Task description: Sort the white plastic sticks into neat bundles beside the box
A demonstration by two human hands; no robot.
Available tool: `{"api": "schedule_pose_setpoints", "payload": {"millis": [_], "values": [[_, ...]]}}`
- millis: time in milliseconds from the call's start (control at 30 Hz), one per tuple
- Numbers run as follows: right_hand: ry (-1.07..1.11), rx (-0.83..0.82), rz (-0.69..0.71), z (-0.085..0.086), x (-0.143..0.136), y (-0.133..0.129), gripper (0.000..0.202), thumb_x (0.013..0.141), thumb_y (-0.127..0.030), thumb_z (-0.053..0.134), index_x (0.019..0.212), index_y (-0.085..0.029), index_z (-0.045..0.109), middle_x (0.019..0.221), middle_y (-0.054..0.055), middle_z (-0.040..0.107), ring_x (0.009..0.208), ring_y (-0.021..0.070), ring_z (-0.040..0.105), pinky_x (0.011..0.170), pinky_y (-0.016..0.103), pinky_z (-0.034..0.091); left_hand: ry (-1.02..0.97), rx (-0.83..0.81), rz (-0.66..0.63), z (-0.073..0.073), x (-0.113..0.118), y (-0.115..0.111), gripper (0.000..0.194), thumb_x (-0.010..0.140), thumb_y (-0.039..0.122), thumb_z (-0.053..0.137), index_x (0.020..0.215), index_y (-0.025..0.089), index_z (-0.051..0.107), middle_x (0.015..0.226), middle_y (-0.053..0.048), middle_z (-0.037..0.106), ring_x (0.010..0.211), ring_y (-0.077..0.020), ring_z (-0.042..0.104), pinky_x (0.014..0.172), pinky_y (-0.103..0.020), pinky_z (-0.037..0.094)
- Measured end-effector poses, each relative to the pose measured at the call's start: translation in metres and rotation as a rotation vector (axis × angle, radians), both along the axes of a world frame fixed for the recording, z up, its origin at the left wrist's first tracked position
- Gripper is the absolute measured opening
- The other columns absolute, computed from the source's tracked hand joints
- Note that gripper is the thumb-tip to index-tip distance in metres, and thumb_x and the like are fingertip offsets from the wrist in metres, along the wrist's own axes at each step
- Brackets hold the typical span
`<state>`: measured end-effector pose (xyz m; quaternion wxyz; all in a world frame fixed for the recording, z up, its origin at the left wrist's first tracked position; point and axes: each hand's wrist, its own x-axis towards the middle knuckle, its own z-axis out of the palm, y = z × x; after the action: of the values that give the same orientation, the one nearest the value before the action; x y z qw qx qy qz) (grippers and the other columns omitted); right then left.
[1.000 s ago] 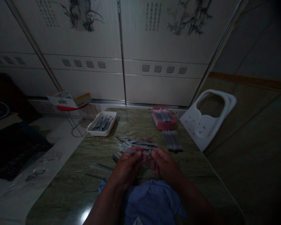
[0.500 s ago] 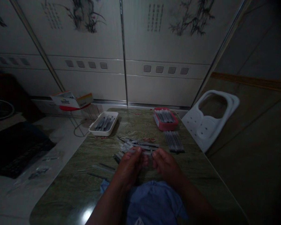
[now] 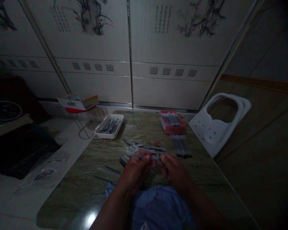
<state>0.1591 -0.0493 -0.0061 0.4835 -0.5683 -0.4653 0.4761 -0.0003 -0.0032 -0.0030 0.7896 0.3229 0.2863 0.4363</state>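
My left hand [image 3: 138, 167] is closed around a translucent grey pen [image 3: 154, 157], which lies level across my fingers. The fingers of my right hand [image 3: 172, 165] pinch the pen's right end, where a small clip-like piece stands up. Just beyond both hands, a loose pile of pens and pen parts [image 3: 148, 147] is spread on the table, and a few dark-ended ones [image 3: 122, 160] lie beside my left hand. To the right, a neat row of pens [image 3: 180, 144] is lined up with dark ends toward me. Dim light hides finer detail.
A white tray [image 3: 106, 136] of dark pen parts stands far left on the wood-grain table [image 3: 72, 195]. A pink box [image 3: 174, 129] full of pens stands far right. Small red bits [image 3: 155, 143] lie beyond the pile. Blue cloth [image 3: 160, 204] is close to me; a white chair [image 3: 213, 127] stands right.
The whole view has shifted slightly, so things appear a little further right. Both hands stay on the pen, and more of its barrel shows between them.
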Motion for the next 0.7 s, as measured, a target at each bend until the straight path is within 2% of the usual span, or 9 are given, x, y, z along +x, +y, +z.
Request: {"api": "schedule_pose_setpoints", "payload": {"millis": [133,233,433,567,700], "values": [[-0.051,0.039,-0.015,-0.0007,-0.0004,0.0013,0.045,0.096,-0.059,0.044,0.071,-0.022,0.052,0.054,-0.004,0.048,0.051,0.0129,0.043,0.049,0.026,0.032,0.061,-0.029,0.013,-0.0025,0.0022,0.0014,0.027,0.086,0.039,0.073,0.093,0.015,0.063,0.080,-0.006,0.072,0.073,-0.0136,0.069,0.072,-0.024,0.055],[-0.051,0.033,-0.016,0.0000,-0.0006,0.0014,0.046,0.096,-0.059,0.044,0.069,-0.023,0.051,0.053,-0.004,0.047,0.049,0.0132,0.042,0.049,0.026,0.032,0.115,-0.030,0.024,-0.0052,0.0027,0.0025,0.029,0.084,0.040,0.074,0.091,0.014,0.063,0.079,-0.007,0.073,0.067,-0.0124,0.068,0.067,-0.022,0.054],[0.053,-0.029,-0.049,-0.0037,-0.0022,0.0028,0.044,0.094,-0.059,0.047,0.071,-0.023,0.052,0.055,-0.004,0.047,0.049,0.0120,0.042,0.047,0.024,0.031,0.115,-0.008,0.018,-0.0078,0.0018,0.0043,0.030,0.080,0.036,0.079,0.093,0.014,0.064,0.080,-0.007,0.073,0.074,-0.0151,0.070,0.074,-0.026,0.056],[0.004,-0.025,-0.078,-0.0058,-0.0044,0.0038,0.045,0.094,-0.063,0.045,0.077,-0.022,0.055,0.058,-0.004,0.053,0.047,0.0113,0.043,0.045,0.024,0.032,0.107,0.007,0.033,-0.0080,0.0041,0.0041,0.030,0.080,0.037,0.079,0.093,0.013,0.066,0.081,-0.007,0.072,0.075,-0.0143,0.069,0.075,-0.025,0.055],[0.006,0.007,-0.065,-0.0045,-0.0021,0.0047,0.039,0.091,-0.059,0.055,0.077,-0.022,0.055,0.062,-0.004,0.057,0.049,0.0110,0.046,0.047,0.024,0.035,0.136,0.024,0.034,-0.0077,0.0035,0.0050,0.031,0.081,0.037,0.078,0.095,0.012,0.067,0.083,-0.007,0.072,0.076,-0.0146,0.068,0.075,-0.027,0.055]]}}
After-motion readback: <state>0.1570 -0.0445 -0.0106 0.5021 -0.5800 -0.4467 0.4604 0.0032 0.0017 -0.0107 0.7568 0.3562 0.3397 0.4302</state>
